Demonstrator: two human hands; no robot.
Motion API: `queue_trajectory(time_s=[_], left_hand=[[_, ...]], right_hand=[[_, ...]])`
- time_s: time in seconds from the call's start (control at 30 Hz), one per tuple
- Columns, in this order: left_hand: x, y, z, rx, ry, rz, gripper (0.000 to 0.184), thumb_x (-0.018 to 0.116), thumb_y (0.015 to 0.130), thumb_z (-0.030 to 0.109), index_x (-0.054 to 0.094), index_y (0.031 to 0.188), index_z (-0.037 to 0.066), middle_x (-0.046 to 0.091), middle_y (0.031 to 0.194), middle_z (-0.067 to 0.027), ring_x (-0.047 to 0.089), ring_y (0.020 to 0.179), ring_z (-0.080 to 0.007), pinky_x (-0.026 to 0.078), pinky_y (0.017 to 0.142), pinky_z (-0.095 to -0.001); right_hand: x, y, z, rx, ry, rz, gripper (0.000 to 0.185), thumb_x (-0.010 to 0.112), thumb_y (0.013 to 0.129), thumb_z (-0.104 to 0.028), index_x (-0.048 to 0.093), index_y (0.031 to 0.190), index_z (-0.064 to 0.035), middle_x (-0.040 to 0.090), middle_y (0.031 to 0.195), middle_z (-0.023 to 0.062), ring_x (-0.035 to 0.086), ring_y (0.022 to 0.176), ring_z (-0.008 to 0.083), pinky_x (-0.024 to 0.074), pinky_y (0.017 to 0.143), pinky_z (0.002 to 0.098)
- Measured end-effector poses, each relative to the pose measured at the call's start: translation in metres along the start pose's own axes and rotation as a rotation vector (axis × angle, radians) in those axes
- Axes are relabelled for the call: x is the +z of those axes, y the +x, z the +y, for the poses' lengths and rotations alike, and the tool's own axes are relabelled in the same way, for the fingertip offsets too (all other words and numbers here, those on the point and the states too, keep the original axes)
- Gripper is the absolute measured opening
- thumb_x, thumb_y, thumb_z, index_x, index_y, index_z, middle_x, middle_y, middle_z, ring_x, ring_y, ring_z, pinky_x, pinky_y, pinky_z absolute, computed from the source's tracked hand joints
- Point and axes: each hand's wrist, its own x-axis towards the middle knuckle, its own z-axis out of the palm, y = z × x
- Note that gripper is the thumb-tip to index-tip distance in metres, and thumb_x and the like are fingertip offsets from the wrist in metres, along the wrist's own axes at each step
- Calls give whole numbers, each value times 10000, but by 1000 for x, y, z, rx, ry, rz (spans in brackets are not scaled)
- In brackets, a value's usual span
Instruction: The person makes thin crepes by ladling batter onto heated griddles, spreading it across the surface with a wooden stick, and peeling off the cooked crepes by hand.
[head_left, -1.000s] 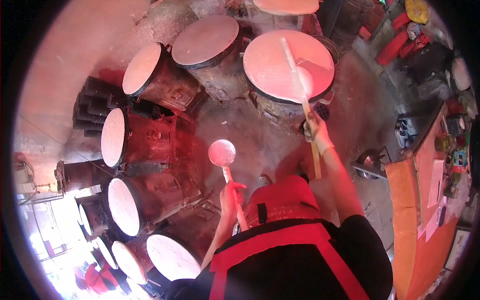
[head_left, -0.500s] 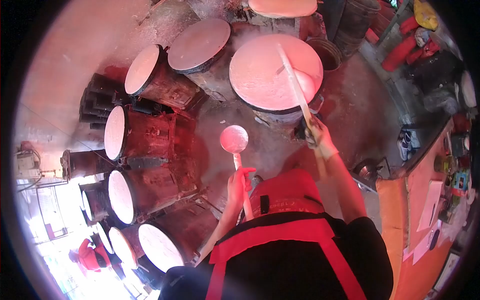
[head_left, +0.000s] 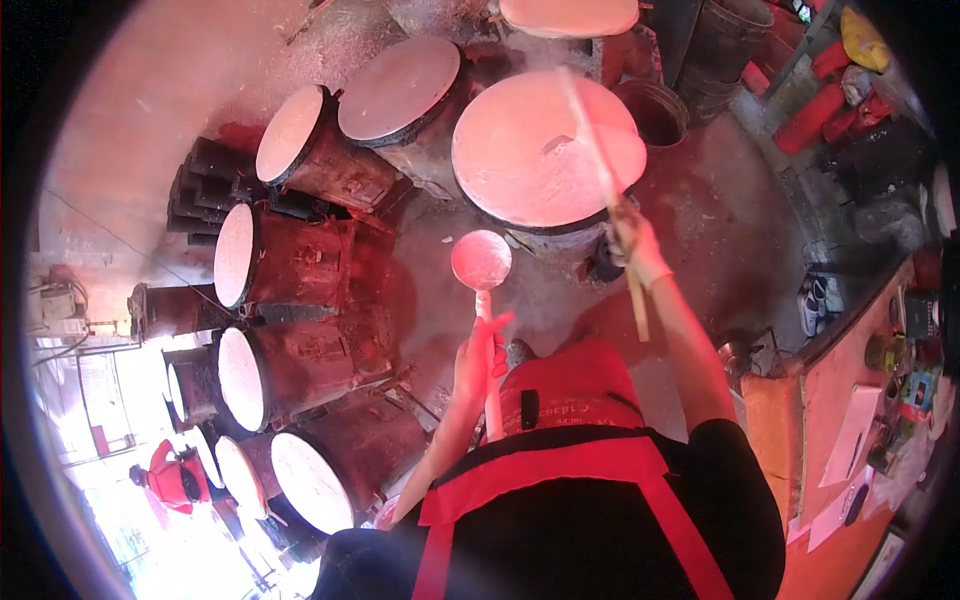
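My left hand (head_left: 480,365) is closed around the handle of a ladle (head_left: 481,260), its round bowl pointing away from me, apart from the stove. In my right hand (head_left: 637,243) is a long flat wooden stick (head_left: 592,137). It slants across a large round griddle (head_left: 490,150) on a barrel stove (head_left: 560,240); the far end is blurred, so contact with the surface is hard to tell. A pale layer covers the griddle, with a small darker patch near its middle. The ladle's contents cannot be made out.
More barrel stoves with round pale tops curve along the left, including one top (head_left: 400,88) beside mine. A dark bucket (head_left: 653,112) stands right of my griddle. An orange-sided counter (head_left: 840,410) with papers lies at right. A person in red (head_left: 175,480) is at far left.
The rounded white lump at the griddle's right side no longer shows. The stick has shifted slightly, and its near end is lower. The ladle has risen a little toward the stove.
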Motion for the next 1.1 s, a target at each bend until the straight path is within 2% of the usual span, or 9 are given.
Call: queue_trajectory(time_s=[0.13,0.37,0.4,0.5,0.53,0.6,0.67,0.87,1.1], left_hand=[[14,-12,12,148,39,61,391,456,1035,317,471,1354,92,435,794,32,378,554,-50,304,442,-196],[-20,-3,31,-54,-39,-15,282,480,1024,312,513,1136,56,449,772,7,398,570,-69,319,433,-207],[-22,4,31,-35,-24,-25,288,490,1020,310,518,1120,41,460,786,1,410,589,-72,327,437,-205],[-35,6,31,-25,5,-60,298,506,1013,303,523,1100,19,481,820,-13,433,624,-77,342,444,-199],[-37,9,33,-16,15,-88,300,512,1010,299,523,1096,12,493,839,-21,444,639,-80,349,449,-196],[-36,9,34,-21,10,-86,296,512,1009,293,522,1097,10,498,852,-23,444,634,-79,346,448,-193],[-38,8,35,-36,17,-80,293,512,1008,286,521,1098,8,504,866,-25,443,629,-79,344,448,-190],[-37,17,37,-92,30,-145,276,518,1002,268,520,1106,13,522,855,-20,440,605,-82,350,459,-196],[-31,104,61,45,247,-210,167,542,967,217,503,939,57,486,735,3,443,543,-102,359,455,-242]], right_hand=[[13,-19,5,-190,-332,-175,483,535,911,-73,541,1379,-190,449,631,-77,337,435,56,252,382,241],[33,14,105,-714,-357,333,387,581,984,-254,572,1347,-122,510,692,-96,364,513,-8,248,452,187],[50,-17,68,-209,-46,74,379,583,979,-229,584,1331,-89,650,872,-21,536,645,40,410,556,199],[40,-31,43,-323,-265,278,373,603,960,-161,585,1312,-36,618,1274,99,573,1088,137,421,971,266],[30,-28,51,-370,-141,403,353,641,943,-185,622,1294,-158,435,644,-113,331,476,13,241,413,208],[3,-3,104,-514,-116,552,369,641,944,-193,612,1312,-191,407,615,-122,327,460,18,248,404,218],[22,-13,113,-331,-113,410,373,608,960,-149,585,1322,-60,634,1226,48,556,1075,110,421,956,257],[18,-1,16,-250,-110,422,393,617,955,-248,579,1338,-167,413,572,-102,328,405,26,242,374,224],[1,-83,33,-77,-268,119,390,611,960,-190,574,1343,-131,499,669,-87,367,466,22,282,415,208]])
